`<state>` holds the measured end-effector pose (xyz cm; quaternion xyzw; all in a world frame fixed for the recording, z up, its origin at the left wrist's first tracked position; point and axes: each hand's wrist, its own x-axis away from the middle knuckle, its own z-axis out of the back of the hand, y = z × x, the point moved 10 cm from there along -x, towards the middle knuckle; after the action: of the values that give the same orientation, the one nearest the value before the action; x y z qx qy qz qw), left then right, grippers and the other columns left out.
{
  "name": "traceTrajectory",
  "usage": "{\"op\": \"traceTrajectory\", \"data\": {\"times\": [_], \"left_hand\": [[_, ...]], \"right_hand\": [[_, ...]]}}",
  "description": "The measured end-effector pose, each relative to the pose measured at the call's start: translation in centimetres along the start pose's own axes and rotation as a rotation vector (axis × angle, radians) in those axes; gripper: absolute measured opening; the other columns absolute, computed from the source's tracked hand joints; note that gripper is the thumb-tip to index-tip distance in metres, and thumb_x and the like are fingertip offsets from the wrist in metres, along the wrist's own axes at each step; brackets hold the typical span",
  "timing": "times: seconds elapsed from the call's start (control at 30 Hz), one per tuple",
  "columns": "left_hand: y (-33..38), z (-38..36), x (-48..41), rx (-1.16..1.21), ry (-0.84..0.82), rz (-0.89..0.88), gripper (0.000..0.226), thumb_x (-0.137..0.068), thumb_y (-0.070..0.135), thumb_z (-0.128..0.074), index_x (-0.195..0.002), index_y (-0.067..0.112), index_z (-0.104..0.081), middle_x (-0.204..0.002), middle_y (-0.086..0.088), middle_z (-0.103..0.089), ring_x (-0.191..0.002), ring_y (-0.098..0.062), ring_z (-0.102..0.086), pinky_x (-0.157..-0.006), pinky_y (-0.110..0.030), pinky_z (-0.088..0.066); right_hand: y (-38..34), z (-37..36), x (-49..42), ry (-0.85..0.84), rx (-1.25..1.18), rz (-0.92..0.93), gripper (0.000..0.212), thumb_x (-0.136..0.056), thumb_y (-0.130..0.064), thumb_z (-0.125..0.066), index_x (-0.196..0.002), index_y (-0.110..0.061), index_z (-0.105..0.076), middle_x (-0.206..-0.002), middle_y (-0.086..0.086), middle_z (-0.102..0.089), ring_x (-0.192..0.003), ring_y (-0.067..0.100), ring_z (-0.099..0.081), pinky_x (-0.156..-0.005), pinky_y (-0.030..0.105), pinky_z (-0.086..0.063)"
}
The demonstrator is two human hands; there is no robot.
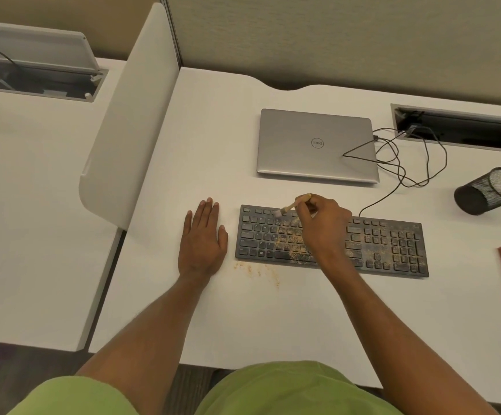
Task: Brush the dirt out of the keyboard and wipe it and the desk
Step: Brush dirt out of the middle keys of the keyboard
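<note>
Head view: right hand (pixel 322 223) grips a small brush (pixel 291 206), bristles angled onto the keyboard (pixel 393 250) (likely to flick grit (pixel 295 250) forward); left hand (pixel 203 244) lies flat and open on the tabletop (pixel 213 145), bracing.

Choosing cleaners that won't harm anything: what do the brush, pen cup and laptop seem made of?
The brush has a pale handle, seemingly bare wood. The pen cup is black see-through mesh, likely metal. The laptop is matte silver: aluminium or painted plastic.
</note>
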<state>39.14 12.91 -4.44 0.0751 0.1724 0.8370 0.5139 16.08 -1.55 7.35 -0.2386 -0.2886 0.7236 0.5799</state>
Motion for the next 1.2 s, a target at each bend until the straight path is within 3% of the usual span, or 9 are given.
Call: {"op": "traceTrajectory", "data": {"times": [0.07, 0.17, 0.37, 0.6, 0.8, 1.03, 1.2], "left_hand": [[0.1, 0.0, 0.0, -0.001, -0.003, -0.002, 0.063, -0.106, 0.035, -0.031, -0.165, 0.014, -0.028, -0.173, -0.002, -0.023, -0.161, -0.013, -0.012, -0.133, -0.041, -0.008], [0.0, 0.0, -0.1, 0.002, -0.002, 0.001, 0.063, -0.106, 0.035, -0.031, -0.166, 0.014, -0.028, -0.173, -0.002, -0.022, -0.162, -0.013, -0.012, -0.133, -0.042, -0.008], [0.0, 0.0, 0.0, -0.011, 0.010, -0.004, 0.062, -0.106, 0.034, -0.033, -0.165, 0.013, -0.030, -0.173, -0.003, -0.025, -0.161, -0.014, -0.014, -0.132, -0.043, -0.010], [-0.1, 0.0, -0.1, -0.010, 0.009, -0.001, 0.062, -0.106, 0.034, -0.032, -0.165, 0.013, -0.029, -0.173, -0.003, -0.024, -0.161, -0.014, -0.013, -0.133, -0.040, -0.007], [0.0, 0.0, 0.0, -0.004, 0.012, -0.002, 0.062, -0.106, 0.035, -0.032, -0.165, 0.013, -0.029, -0.173, -0.003, -0.025, -0.161, -0.015, -0.014, -0.133, -0.042, -0.009], [-0.1, -0.1, 0.0, -0.006, 0.012, 0.002, 0.062, -0.107, 0.034, -0.033, -0.166, 0.015, -0.028, -0.173, -0.002, -0.023, -0.161, -0.013, -0.012, -0.133, -0.041, -0.007], [-0.1, -0.1, 0.1, -0.004, 0.014, -0.001, 0.062, -0.107, 0.034, -0.033, -0.165, 0.014, -0.028, -0.173, -0.002, -0.024, -0.161, -0.013, -0.012, -0.133, -0.041, -0.007]], "right_hand": [[-0.1, 0.2, 0.1, 0.018, 0.164, 0.020, 0.027, -0.102, -0.032, -0.052, -0.087, -0.027, -0.074, -0.073, -0.013, -0.065, -0.083, 0.016, -0.061, -0.086, 0.036, -0.023], [-0.2, 1.2, 0.5, 0.092, 0.300, 0.039, 0.032, -0.102, -0.033, -0.047, -0.084, -0.028, -0.072, -0.076, -0.010, -0.067, -0.086, 0.016, -0.054, -0.086, 0.038, -0.023], [-1.1, 0.9, 1.1, 0.103, 0.158, 0.057, 0.025, -0.103, -0.032, -0.051, -0.098, -0.028, -0.075, -0.082, -0.007, -0.070, -0.090, 0.017, -0.056, -0.090, 0.034, -0.022], [0.0, 0.5, 1.8, 0.079, 0.178, 0.013, 0.033, -0.102, -0.032, -0.050, -0.080, -0.024, -0.073, -0.069, -0.009, -0.066, -0.079, 0.017, -0.059, -0.087, 0.034, -0.024], [-0.6, 1.2, 1.6, 0.089, 0.115, 0.040, 0.023, -0.103, -0.032, -0.055, -0.095, -0.028, -0.076, -0.078, -0.008, -0.068, -0.087, 0.016, -0.057, -0.086, 0.032, -0.020], [1.2, 1.0, 2.5, 0.052, 0.166, 0.020, 0.029, -0.100, -0.030, -0.054, -0.079, -0.026, -0.074, -0.070, -0.011, -0.066, -0.080, 0.015, -0.059, -0.082, 0.030, -0.018], [0.9, 1.6, 2.1, 0.090, 0.132, 0.036, 0.025, -0.103, -0.034, -0.053, -0.098, -0.029, -0.077, -0.085, -0.009, -0.071, -0.089, 0.014, -0.057, -0.082, 0.030, -0.017]]}}
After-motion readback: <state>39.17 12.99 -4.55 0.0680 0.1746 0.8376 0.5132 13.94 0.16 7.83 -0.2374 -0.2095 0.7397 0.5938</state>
